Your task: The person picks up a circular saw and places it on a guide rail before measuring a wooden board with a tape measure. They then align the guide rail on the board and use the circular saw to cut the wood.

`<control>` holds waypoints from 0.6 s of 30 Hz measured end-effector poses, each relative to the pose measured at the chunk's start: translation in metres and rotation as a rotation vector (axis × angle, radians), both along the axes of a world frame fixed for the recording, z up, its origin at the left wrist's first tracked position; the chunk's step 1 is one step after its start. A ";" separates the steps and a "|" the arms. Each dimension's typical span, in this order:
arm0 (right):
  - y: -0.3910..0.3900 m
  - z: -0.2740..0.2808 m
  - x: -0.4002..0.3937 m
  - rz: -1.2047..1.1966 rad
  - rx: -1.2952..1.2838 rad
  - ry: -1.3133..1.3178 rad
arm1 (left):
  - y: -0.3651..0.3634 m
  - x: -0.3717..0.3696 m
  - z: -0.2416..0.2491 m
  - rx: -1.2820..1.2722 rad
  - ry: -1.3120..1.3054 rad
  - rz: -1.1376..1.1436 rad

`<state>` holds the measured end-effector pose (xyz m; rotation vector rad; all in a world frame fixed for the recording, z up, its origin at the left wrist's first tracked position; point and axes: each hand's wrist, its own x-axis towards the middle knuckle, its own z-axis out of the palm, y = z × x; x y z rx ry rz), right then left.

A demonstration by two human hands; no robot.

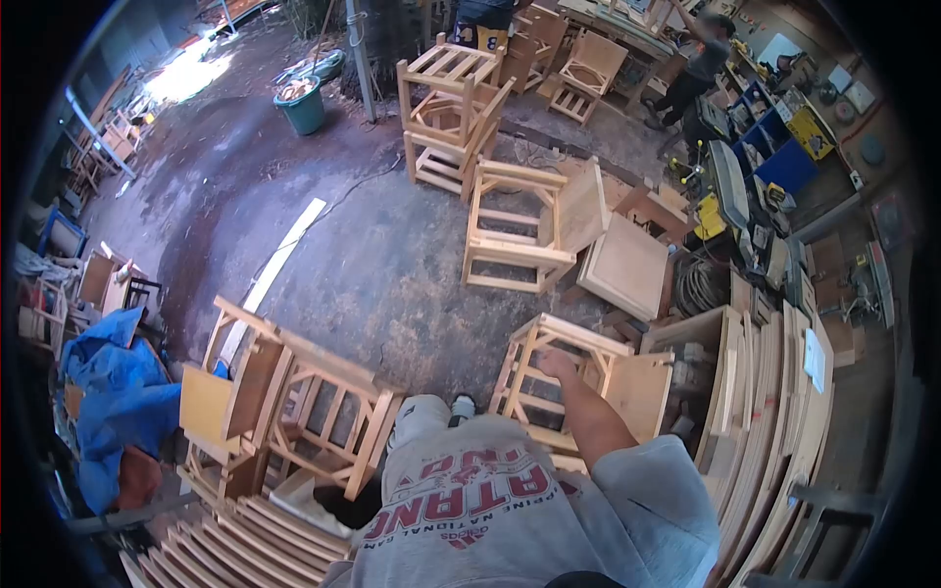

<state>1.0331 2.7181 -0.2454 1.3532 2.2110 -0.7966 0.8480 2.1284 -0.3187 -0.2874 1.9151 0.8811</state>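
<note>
My right arm reaches forward over an unfinished wooden chair (pixel 520 387) just ahead and to the right of my feet. Above the front part of its seat frame is my right hand (pixel 557 365), with the fingers looking curled; what they hold, if anything, is too small to make out. The chair has a bare seat frame without a panel, slats low down and a solid board (pixel 637 392) on its right side. My left hand is out of view.
More wooden chairs (pixel 515 235) stand ahead, two of them stacked (pixel 446 108). Other chair frames (pixel 328 412) are at my left, beside a blue tarp (pixel 123 392). Boards (pixel 760 421) lean at right. A white strip (pixel 274 265) lies on the floor. A person (pixel 701 69) works far right.
</note>
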 end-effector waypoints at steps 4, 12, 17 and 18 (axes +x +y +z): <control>0.116 0.002 -0.030 -0.253 -0.009 0.159 | 0.107 -0.065 -0.002 0.006 0.001 -0.040; 0.259 -0.009 -0.049 -0.478 0.085 0.086 | 0.281 -0.200 -0.023 -0.015 0.012 -0.193; 0.347 -0.008 -0.055 -0.574 0.251 0.050 | 0.389 -0.273 0.007 0.025 0.075 -0.207; 0.364 -0.005 -0.058 -0.618 0.277 0.048 | 0.408 -0.280 0.014 0.033 0.089 -0.198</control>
